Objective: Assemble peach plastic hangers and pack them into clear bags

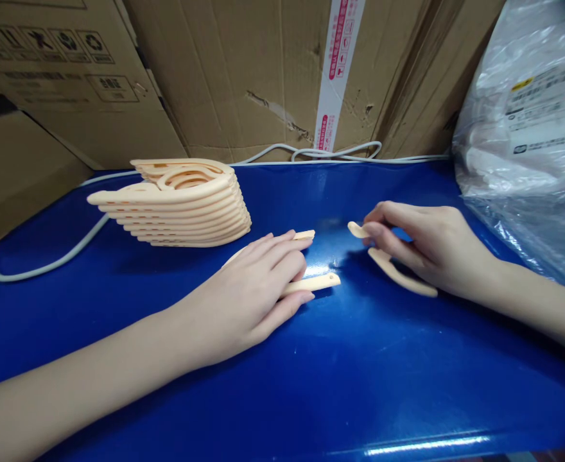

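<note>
My left hand point(263, 282) is closed over a cream plastic piece point(316, 283) low on the blue table. Two prongs of this piece stick out to the right past my fingers, the nearer one with a small hole at its end. To its right, my right hand point(408, 240) pinches a curved cream plastic piece point(402, 276) between thumb and fingers. The short tip of that piece points left; its other part curves below my palm, and the middle is hidden. Behind my left hand stands a neat stack of matching cream plastic pieces point(200, 212) with curved openings.
The blue table point(282, 398) is glossy. Cardboard boxes point(229, 70) wall off its back and left side. A white cable point(56, 266) runs along the left and back edge. At the back right sits a clear plastic bag point(518, 147) with a printed label.
</note>
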`<state>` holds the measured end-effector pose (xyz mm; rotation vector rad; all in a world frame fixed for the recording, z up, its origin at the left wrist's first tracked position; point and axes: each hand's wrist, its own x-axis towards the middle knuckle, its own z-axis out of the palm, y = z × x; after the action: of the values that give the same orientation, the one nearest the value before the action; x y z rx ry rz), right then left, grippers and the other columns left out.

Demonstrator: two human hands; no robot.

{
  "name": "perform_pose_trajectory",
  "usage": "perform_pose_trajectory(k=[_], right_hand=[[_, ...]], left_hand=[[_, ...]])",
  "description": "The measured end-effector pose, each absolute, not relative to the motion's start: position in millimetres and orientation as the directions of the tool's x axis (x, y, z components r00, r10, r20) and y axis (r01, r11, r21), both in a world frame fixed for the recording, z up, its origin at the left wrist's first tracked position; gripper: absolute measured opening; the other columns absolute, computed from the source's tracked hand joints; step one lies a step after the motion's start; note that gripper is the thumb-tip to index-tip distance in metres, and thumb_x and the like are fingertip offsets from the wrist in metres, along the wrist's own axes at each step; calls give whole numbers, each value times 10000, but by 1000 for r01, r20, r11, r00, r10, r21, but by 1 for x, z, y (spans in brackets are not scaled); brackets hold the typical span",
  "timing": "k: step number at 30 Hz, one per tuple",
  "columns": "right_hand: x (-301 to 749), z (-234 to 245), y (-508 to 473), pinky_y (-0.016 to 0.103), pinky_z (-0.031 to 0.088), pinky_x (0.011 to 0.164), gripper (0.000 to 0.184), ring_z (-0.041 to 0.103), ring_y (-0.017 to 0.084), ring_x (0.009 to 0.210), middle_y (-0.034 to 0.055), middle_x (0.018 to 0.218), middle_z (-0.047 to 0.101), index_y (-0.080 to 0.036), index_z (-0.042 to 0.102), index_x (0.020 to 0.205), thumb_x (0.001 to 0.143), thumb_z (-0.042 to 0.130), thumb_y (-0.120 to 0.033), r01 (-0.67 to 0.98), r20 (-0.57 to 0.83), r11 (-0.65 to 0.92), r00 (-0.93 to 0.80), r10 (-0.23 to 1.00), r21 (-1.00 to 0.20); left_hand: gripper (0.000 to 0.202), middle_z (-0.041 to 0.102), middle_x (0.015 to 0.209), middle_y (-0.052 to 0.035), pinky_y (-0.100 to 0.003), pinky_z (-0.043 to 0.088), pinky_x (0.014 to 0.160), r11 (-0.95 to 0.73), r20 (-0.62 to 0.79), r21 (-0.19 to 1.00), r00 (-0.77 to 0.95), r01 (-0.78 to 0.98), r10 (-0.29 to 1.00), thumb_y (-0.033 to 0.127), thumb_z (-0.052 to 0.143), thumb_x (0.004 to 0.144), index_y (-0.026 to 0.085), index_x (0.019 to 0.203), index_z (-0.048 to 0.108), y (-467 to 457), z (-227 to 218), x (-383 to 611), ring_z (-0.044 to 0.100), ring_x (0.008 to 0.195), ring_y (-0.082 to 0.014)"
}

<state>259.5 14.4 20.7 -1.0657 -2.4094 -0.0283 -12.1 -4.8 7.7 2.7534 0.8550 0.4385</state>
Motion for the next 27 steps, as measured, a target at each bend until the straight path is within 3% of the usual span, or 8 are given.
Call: perform_pose_trajectory(k=[3,7,10,13,17,27], right_hand=[[257,20,9,239,337,406,266,485,117,392,-22,590,602,-209,531,906,1037,384,-388,734,494,669,-543,680,-114],[253,21,2,211,398,443,192,568,110,443,-28,637,650,-228,485,916,1042,391,-338,684,471,710,-577,667,-169],[250,23,-3,202,393,417,187,549,102,407,-53,587,602,-231,472,950,1056,361,-338,706,495,684,-535,685,-183],[247,24,-6,225,366,390,190,563,117,412,-29,635,648,-227,473,962,1059,363,-348,719,522,692,-566,638,-66],[245,21,-8,235,400,461,148,662,139,558,20,804,733,-213,491,983,1050,405,-314,649,489,758,-682,543,63],[244,19,-5,240,404,509,207,659,140,589,17,788,708,-199,553,978,1052,372,-270,622,367,775,-700,613,-109]], left_hand=[[206,494,1506,-178,-544,342,1193,-763,198,362,756,535,624,351,392,1050,193,961,491,-5,8,-13,370,1478,-270],[184,477,1523,-158,-556,322,1204,-727,184,424,735,540,653,352,401,1049,202,977,479,-7,10,-13,354,1487,-258],[164,500,1504,-138,-540,335,1202,-716,192,463,730,523,656,334,419,1044,206,954,468,-8,13,-12,370,1478,-247],[182,520,1479,-130,-511,353,1196,-713,206,484,725,508,657,330,421,1043,209,911,450,-9,14,-11,392,1464,-236],[181,584,1378,-136,-446,401,1161,-724,249,501,722,474,645,320,402,1049,214,907,438,-9,14,-10,421,1441,-213],[163,601,1332,-132,-410,479,1063,-712,267,520,702,471,660,305,399,1048,210,922,440,-9,15,-12,489,1382,-254]])
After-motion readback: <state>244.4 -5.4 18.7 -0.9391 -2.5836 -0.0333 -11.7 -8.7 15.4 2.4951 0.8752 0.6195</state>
